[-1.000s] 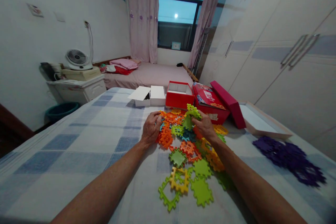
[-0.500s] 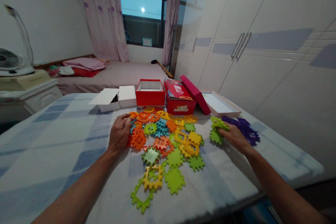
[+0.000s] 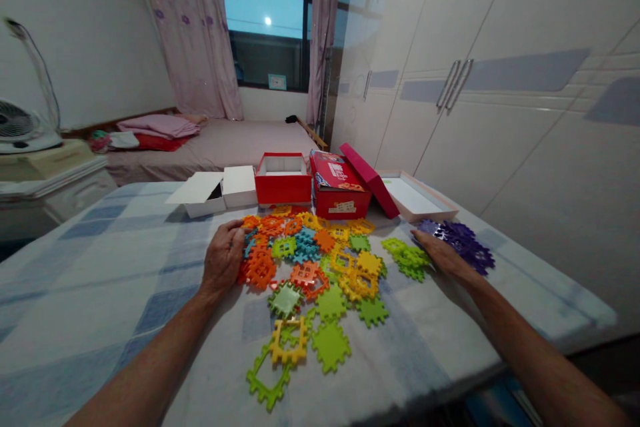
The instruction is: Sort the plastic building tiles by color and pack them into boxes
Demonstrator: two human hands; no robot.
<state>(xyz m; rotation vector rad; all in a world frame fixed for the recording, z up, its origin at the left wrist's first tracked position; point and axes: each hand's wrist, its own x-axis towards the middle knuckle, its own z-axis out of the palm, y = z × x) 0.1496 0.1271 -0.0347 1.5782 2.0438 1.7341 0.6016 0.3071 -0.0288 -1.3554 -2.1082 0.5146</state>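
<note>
A broad stretch of checked cloth is left between the left hand (image 3: 223, 259) and the left edge of the surface (image 3: 110, 293); a narrower strip is left between the purple pieces (image 3: 463, 243) and the right edge. The left edge of the mixed pile of toothed pieces (image 3: 306, 245) is touched by the left hand; whether anything is gripped there cannot be told. The right hand (image 3: 443, 255) is held loosely open, fingers extended, between the green cluster (image 3: 409, 257) and the purple pieces. Behind the pile, a white lining is shown in the open red box (image 3: 283, 189). The contents of the printed red box (image 3: 343, 203) are hidden, and a crimson lid (image 3: 370, 180) is leaned against it. A pale inside is shown by the shallow tray (image 3: 453, 212).
</note>
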